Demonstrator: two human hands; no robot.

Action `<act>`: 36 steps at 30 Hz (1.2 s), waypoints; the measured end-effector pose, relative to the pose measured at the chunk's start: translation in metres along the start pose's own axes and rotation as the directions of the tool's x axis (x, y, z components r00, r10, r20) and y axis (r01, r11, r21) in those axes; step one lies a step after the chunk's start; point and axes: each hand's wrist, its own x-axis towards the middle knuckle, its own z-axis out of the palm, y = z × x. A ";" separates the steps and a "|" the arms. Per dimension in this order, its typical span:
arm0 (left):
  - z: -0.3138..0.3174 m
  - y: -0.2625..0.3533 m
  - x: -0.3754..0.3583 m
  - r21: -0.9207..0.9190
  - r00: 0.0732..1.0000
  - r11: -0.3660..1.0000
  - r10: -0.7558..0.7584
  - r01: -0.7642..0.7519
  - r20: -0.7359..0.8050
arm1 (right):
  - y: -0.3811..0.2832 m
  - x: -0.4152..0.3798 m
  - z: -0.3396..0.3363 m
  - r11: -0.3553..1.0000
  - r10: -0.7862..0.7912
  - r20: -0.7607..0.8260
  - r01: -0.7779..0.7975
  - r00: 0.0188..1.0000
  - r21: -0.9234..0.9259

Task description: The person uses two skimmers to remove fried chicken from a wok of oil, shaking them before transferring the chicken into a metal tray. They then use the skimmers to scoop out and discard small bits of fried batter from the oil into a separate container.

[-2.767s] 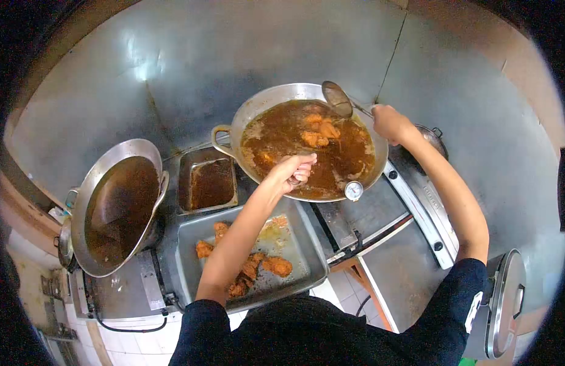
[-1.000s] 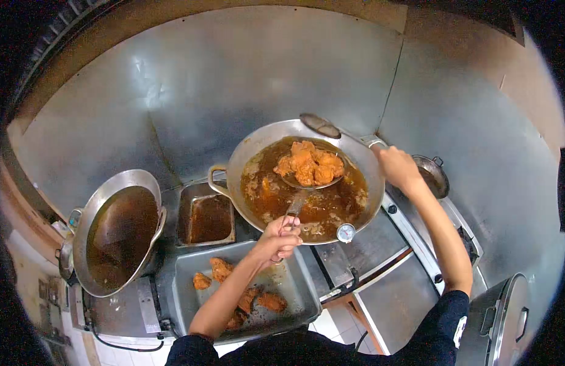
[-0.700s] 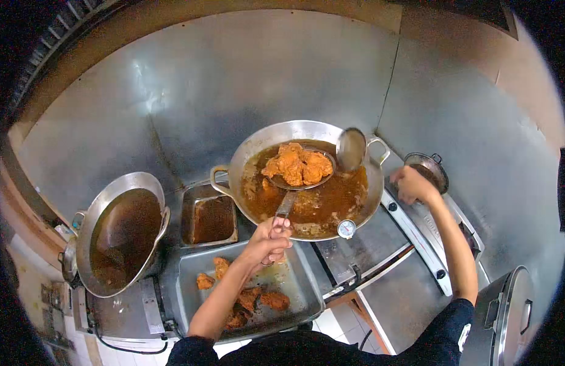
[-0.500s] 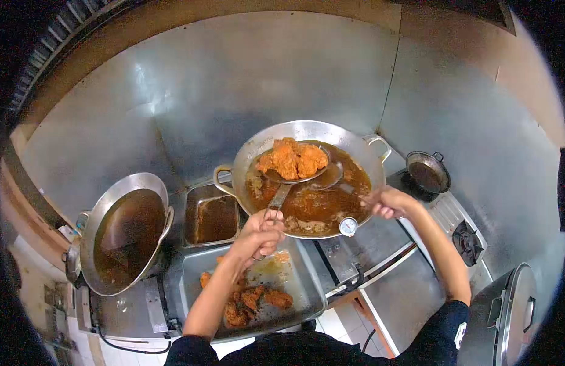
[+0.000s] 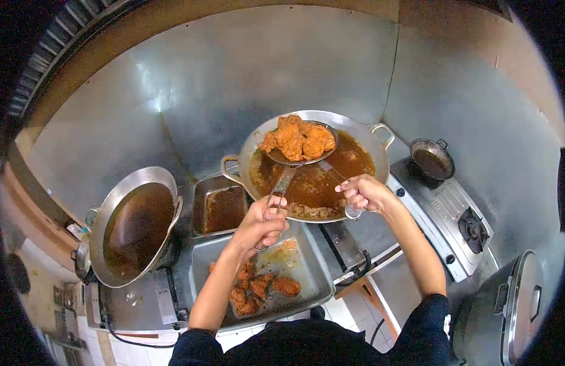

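Note:
My left hand (image 5: 261, 222) is closed around the handle of a skimmer (image 5: 283, 186), raised above the big wok (image 5: 381, 177) of brown oil. Several pieces of golden fried chicken (image 5: 299, 139) are heaped in its bowl. My right hand (image 5: 365, 194) grips the handle of a second skimmer (image 5: 331, 171); its head is hidden under or behind the chicken-laden one. Just below the right hand, a dial thermometer (image 5: 354, 212) shows partly at the wok's near rim. Under my left forearm sits a grey tray (image 5: 313, 287) holding darker fried chicken (image 5: 286, 287).
Another oil-filled wok (image 5: 99, 244) stands at left. Between the woks is a rectangular metal pan (image 5: 199, 210) with brown liquid. To the right are a small dark pan (image 5: 432, 160), a portable gas stove (image 5: 459, 226) and a tall lidded pot (image 5: 520, 305). Metal panels rise behind.
The loaded skimmer has risen slightly. My right hand has moved left, bringing its skimmer out of the oil and close against the other. The view has shifted a little.

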 end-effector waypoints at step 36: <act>-0.014 -0.017 -0.008 0.073 0.996 0.994 -0.083 0.081 0.025 | 0.055 -0.036 0.071 0.945 -0.280 -0.121 0.296 0.952 0.137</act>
